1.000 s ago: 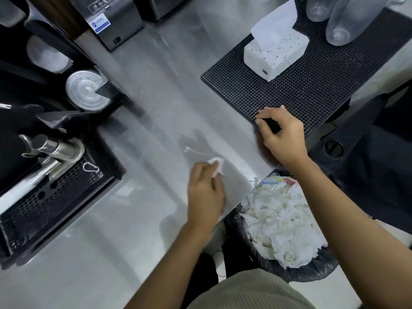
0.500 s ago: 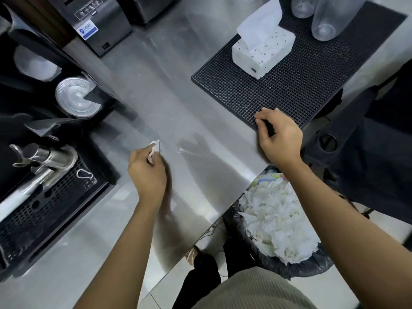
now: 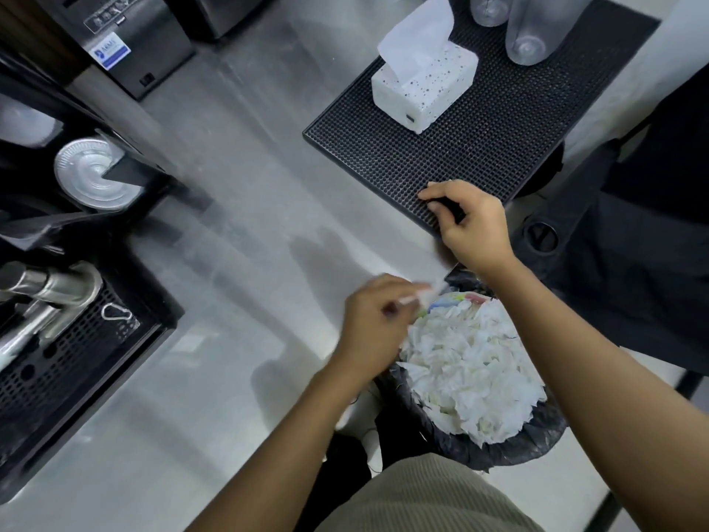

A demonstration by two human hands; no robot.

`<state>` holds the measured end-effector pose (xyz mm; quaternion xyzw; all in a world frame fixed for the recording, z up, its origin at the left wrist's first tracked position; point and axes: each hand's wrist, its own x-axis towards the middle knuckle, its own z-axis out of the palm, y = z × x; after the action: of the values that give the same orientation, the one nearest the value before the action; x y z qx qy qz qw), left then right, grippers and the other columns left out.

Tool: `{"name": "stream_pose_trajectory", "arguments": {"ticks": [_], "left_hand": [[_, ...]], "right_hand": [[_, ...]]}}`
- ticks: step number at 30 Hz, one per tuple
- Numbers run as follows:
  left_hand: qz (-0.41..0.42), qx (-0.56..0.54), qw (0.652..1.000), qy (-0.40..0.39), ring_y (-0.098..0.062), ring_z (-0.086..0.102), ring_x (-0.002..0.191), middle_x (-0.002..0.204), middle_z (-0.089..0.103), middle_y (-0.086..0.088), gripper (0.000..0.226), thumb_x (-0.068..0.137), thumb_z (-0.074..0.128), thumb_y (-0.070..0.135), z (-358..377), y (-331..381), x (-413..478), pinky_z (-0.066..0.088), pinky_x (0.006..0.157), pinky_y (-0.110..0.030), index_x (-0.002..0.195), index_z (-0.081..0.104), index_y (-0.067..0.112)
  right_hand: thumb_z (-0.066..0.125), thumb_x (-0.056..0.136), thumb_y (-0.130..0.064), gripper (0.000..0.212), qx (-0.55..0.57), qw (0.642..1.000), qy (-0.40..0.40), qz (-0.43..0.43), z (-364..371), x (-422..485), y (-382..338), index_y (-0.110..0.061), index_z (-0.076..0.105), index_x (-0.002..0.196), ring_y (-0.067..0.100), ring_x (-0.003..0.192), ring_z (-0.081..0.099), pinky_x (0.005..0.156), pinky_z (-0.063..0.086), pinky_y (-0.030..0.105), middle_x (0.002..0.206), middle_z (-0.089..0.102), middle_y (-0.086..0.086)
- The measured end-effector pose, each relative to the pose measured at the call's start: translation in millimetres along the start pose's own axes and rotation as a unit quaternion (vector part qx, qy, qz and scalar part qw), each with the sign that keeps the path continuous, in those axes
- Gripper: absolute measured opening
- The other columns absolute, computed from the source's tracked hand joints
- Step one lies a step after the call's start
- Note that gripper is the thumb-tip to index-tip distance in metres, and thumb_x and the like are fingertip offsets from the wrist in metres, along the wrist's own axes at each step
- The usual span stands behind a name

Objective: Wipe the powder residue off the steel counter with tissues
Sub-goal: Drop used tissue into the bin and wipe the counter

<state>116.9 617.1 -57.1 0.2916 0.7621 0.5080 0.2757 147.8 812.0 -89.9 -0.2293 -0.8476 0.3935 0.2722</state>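
Spreading across most of the view, the steel worktop (image 3: 238, 209) shows dull streaks and hand shadows near its middle. A black machine with a perforated drip tray (image 3: 69, 362) crowds its left side, with a steel spout (image 3: 50, 289) over the tray and a stack of clear lids (image 3: 88, 178) behind. A black bar mat (image 3: 498, 147) covers the far right, carrying a speckled white tissue box (image 3: 426, 90) with one sheet standing up, and clear cups (image 3: 529, 32) beyond it. Below the worktop's near edge, a bin (image 3: 498, 451) lined in black plastic is heaped with used white tissues (image 3: 468, 370).

The right grip (image 3: 472, 224) rests on the mat's near corner, fingers curled and pinching its edge. The left grip (image 3: 378, 320), blurred by motion, is at the worktop's edge beside the bin, fingers closed round a small crumpled tissue (image 3: 422, 297) that pokes out towards the heap.
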Motion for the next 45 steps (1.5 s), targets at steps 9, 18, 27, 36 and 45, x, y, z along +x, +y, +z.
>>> {"name": "stream_pose_trajectory", "arguments": {"ticks": [9, 18, 27, 36, 45], "left_hand": [[0.035, 0.185, 0.960, 0.209, -0.004, 0.053, 0.077, 0.100, 0.060, -0.006, 0.029, 0.085, 0.057, -0.004, -28.3, -22.7, 16.8, 0.038, 0.074, -0.004, 0.109, 0.070, 0.005], [-0.082, -0.004, 0.981, 0.175, -0.013, 0.058, 0.080, 0.101, 0.069, -0.006, 0.022, 0.086, 0.063, 0.007, -27.1, -9.3, 38.3, 0.048, 0.073, -0.027, 0.096, 0.074, 0.024], [0.179, 0.235, 0.955, 0.031, -0.017, 0.053, 0.090, 0.097, 0.058, -0.007, 0.033, 0.083, 0.056, -0.008, 12.9, -14.1, 11.3, 0.044, 0.081, -0.024, 0.112, 0.068, 0.004], [0.000, 0.161, 0.968, 0.194, 0.006, 0.053, 0.084, 0.103, 0.063, -0.001, 0.027, 0.088, 0.056, 0.001, -38.2, -6.3, 66.7, 0.041, 0.086, -0.006, 0.108, 0.072, 0.013], [0.044, 0.071, 0.996, -0.040, -0.013, 0.052, 0.067, 0.089, 0.062, -0.002, 0.029, 0.083, 0.065, -0.002, 9.1, 2.5, 13.3, 0.039, 0.065, -0.014, 0.099, 0.075, 0.019]], "right_hand": [[0.059, 0.090, 0.000, 0.022, 0.010, 1.000, 0.004, 0.013, 1.3, 0.7, -0.5, -0.011, 0.073, 0.103, 0.013, 0.108, 0.065, 0.099, 0.048, 0.021, 0.108, 0.070, 0.001], [0.058, 0.089, 0.002, 0.022, 0.016, 1.000, 0.010, 0.023, 1.4, 0.6, -0.8, -0.010, 0.073, 0.101, 0.011, 0.108, 0.064, 0.097, 0.044, 0.012, 0.107, 0.071, 0.001], [0.059, 0.089, 0.003, 0.022, 0.009, 1.000, 0.021, 0.017, 1.9, -0.2, -1.4, -0.010, 0.074, 0.100, 0.010, 0.105, 0.064, 0.095, 0.045, 0.013, 0.105, 0.071, 0.001], [0.059, 0.089, 0.002, 0.022, -0.002, 1.000, 0.021, 0.006, 2.0, 0.2, -1.2, -0.011, 0.074, 0.100, 0.013, 0.105, 0.065, 0.095, 0.048, 0.018, 0.104, 0.071, 0.000], [0.058, 0.089, 0.001, 0.022, -0.007, 1.000, 0.021, 0.002, 2.1, 0.4, -2.1, -0.011, 0.074, 0.099, 0.014, 0.107, 0.066, 0.096, 0.051, 0.026, 0.105, 0.071, 0.001]]}}
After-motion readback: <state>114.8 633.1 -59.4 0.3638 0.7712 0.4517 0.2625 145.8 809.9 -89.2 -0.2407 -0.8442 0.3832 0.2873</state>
